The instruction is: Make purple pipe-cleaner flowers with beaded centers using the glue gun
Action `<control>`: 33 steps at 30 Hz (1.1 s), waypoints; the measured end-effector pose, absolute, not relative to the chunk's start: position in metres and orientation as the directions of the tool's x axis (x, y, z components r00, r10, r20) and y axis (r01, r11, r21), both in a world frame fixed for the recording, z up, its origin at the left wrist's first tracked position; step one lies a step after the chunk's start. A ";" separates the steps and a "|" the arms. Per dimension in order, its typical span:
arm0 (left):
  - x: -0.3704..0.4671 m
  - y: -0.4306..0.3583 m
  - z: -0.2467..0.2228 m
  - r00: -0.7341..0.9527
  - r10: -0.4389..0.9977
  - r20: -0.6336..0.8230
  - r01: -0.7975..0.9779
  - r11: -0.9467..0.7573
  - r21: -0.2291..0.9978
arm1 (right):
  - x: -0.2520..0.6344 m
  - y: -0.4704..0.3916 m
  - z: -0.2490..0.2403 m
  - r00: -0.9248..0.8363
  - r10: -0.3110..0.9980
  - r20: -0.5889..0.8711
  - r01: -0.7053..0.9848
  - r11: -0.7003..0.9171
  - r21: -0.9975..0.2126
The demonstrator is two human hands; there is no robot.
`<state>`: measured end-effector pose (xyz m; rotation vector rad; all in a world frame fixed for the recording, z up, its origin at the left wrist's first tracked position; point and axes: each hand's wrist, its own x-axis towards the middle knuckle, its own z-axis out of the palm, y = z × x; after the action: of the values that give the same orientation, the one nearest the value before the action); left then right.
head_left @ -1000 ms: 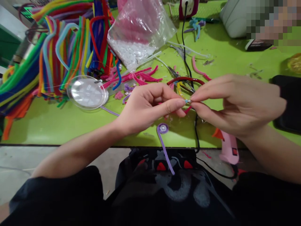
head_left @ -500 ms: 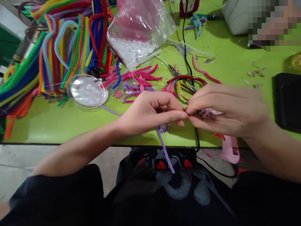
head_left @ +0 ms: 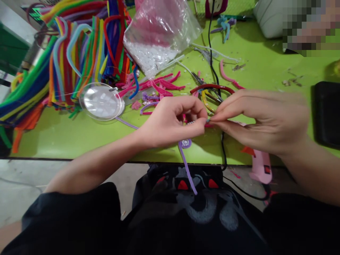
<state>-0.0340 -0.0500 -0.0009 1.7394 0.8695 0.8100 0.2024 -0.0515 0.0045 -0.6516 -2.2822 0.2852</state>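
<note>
My left hand (head_left: 176, 122) is closed over the table's near edge, thumb and curled fingers together. From under it hangs a purple pipe cleaner (head_left: 189, 171) with a coil and a pearl-like bead centre (head_left: 185, 142); its stem reaches past the table edge. Pink bits and small pearly beads show inside the curled fingers, mostly hidden. My right hand (head_left: 255, 122) is slightly blurred. Its thumb and forefinger pinch a tiny piece (head_left: 208, 121) right at the left fingertips, too small to name.
Bundles of coloured pipe cleaners (head_left: 77, 63) fill the left, near a round clear spool (head_left: 102, 102). Behind are a bag of white beads (head_left: 154, 53), pink pieces (head_left: 164, 85) and pliers (head_left: 212, 94). A pink glue gun (head_left: 261, 168) overhangs the edge; a black box (head_left: 328, 113) lies right.
My right fingers have drawn slightly back, and their pinch now shows more clearly. The patterned pink thing beneath the right hand has become mostly hidden. The whole view has shifted slightly.
</note>
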 end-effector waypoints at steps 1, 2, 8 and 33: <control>-0.035 -0.049 0.000 0.529 0.842 0.107 0.183 -0.237 0.954 | 0.202 -0.051 0.005 -0.600 0.538 0.593 0.365 0.843 -0.395; -0.038 -0.046 0.001 0.553 0.829 0.079 0.181 -0.213 0.960 | 0.202 -0.050 0.005 -0.593 0.531 0.605 0.357 0.847 -0.393; -0.055 -0.024 0.004 0.694 0.720 -0.017 0.208 -0.178 0.962 | 0.214 -0.039 0.003 -0.496 0.584 0.643 0.573 0.776 -0.263; -0.109 -0.109 0.000 0.769 0.628 0.122 0.371 -0.593 0.715 | 0.177 -0.094 -0.012 -0.667 0.684 0.294 0.694 0.714 -0.087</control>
<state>-0.1090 -0.1085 0.0000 2.2634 0.7407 0.4773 0.1770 -0.0936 -0.0118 -1.0822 -2.6166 -0.0464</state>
